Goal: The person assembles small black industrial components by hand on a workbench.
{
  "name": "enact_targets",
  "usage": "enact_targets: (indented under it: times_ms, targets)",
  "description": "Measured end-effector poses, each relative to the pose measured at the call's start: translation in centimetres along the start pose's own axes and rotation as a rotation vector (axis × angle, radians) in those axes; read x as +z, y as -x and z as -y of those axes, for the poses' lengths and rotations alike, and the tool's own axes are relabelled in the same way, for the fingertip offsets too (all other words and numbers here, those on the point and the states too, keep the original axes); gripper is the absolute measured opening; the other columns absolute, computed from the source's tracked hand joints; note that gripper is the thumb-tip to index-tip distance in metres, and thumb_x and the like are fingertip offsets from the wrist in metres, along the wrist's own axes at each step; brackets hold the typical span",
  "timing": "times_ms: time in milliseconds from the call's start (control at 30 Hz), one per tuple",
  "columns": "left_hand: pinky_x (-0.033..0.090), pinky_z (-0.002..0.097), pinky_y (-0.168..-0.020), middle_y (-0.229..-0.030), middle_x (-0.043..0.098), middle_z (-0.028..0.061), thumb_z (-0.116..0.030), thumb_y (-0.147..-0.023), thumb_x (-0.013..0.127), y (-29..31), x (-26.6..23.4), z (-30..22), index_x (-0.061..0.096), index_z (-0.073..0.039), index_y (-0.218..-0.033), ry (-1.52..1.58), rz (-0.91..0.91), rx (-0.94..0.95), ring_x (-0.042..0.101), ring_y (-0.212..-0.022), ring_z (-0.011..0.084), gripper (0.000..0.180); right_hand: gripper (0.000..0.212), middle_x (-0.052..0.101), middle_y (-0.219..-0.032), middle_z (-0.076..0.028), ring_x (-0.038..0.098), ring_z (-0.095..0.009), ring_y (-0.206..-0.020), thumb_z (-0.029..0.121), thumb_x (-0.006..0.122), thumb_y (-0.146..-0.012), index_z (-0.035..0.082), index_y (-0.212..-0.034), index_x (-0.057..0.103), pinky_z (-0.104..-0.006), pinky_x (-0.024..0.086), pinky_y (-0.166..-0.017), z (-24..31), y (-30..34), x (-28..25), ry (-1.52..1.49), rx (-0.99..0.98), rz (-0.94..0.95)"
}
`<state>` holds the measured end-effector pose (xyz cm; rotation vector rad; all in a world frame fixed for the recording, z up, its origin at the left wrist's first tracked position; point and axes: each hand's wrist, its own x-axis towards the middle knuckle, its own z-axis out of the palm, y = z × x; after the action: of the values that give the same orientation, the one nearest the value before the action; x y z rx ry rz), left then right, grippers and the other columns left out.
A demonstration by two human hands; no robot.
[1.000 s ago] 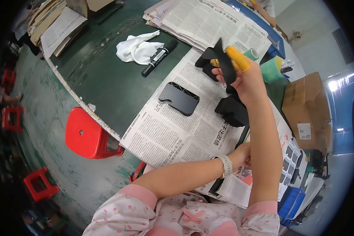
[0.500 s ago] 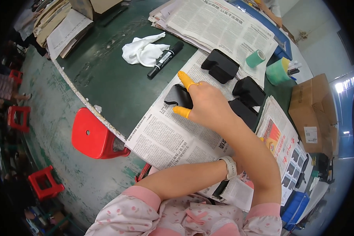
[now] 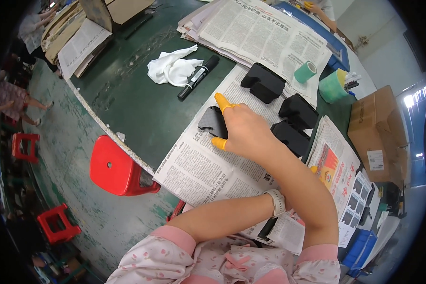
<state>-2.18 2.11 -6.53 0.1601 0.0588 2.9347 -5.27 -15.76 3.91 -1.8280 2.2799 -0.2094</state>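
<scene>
My right hand (image 3: 246, 125) reaches across the newspaper (image 3: 201, 165) with a glossy black curved piece (image 3: 213, 122) gripped between thumb and forefinger. Yellow finger cots cover both those fingertips. My left arm, wearing a pale wristwatch (image 3: 277, 202), passes beneath the right forearm. That forearm hides most of my left hand; only a yellow-tipped finger (image 3: 313, 169) shows past it, beside the stacked papers on the right. Three black moulded parts lie nearby: one farther off (image 3: 264, 83), one at the right (image 3: 298, 110) and one (image 3: 291, 137) close to my right wrist.
A white cloth (image 3: 173, 67) and a black marker (image 3: 199, 78) lie on the green tabletop (image 3: 128, 94). Beyond the parts stand a green tape roll (image 3: 305, 72) and a pen cup (image 3: 333, 87). A cardboard box (image 3: 376, 135) is at right, a red stool (image 3: 116, 165) at left.
The black piece in my right hand has turned a little, showing more of its flat face. My left hand stays hidden under the right forearm. The whole view has shifted slightly.
</scene>
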Motion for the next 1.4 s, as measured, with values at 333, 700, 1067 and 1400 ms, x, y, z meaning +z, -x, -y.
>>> enact_targets:
  times_ms: [333, 700, 1067, 1400]
  targets:
    - [0.056, 0.0361, -0.088, -0.121, 0.069, 0.0216, -0.044, -0.11, 0.041, -1.5, -1.3, -3.5, 0.055, -0.002, -0.139, 0.515, 0.186, -0.363, 0.07, -0.097, 0.0246, 0.053, 0.049, 0.065, -0.105, -0.02, 0.063, -0.034, -0.104, 0.025, 0.078, -0.076, -0.005, -0.11, 0.06, -0.043, 0.057, -0.085, 0.4, -0.2, 0.6, -0.043, 0.004, 0.011]
    - [0.055, 0.0542, -0.091, -0.117, 0.07, 0.0273, -0.056, -0.104, 0.044, -1.2, -2.3, -4.6, 0.062, -0.001, -0.133, 0.397, 0.004, -0.412, 0.07, -0.104, 0.042, 0.064, 0.045, 0.068, -0.102, -0.018, 0.064, -0.035, -0.1, 0.008, 0.077, -0.065, -0.005, -0.106, 0.064, -0.0474, 0.058, -0.073, 0.2, 0.2, 1.8, -0.114, 0.005, -0.149]
    - [0.052, 0.0567, -0.097, -0.115, 0.069, 0.0318, -0.047, -0.106, 0.043, -1.3, -1.2, -4.8, 0.06, 0.001, -0.132, 0.367, -0.031, -0.509, 0.067, -0.107, 0.0462, 0.057, 0.053, 0.064, -0.111, -0.017, 0.059, -0.033, -0.108, 0.029, 0.081, -0.076, -0.002, -0.116, 0.066, -0.0489, 0.046, -0.089, 1.2, 7.6, -3.5, -0.215, -0.057, -0.39]
    - [0.056, 0.0323, -0.077, -0.103, 0.073, 0.0116, -0.04, -0.107, 0.05, -0.9, 3.6, -3.0, 0.063, -0.01, -0.121, -0.408, -0.233, -0.306, 0.069, -0.078, 0.0177, 0.036, 0.064, 0.062, -0.12, -0.032, 0.056, -0.05, -0.116, 0.04, 0.074, -0.088, -0.01, -0.123, 0.059, -0.0529, 0.048, -0.099, -19.2, 31.6, -0.8, 0.397, 0.879, -0.53]
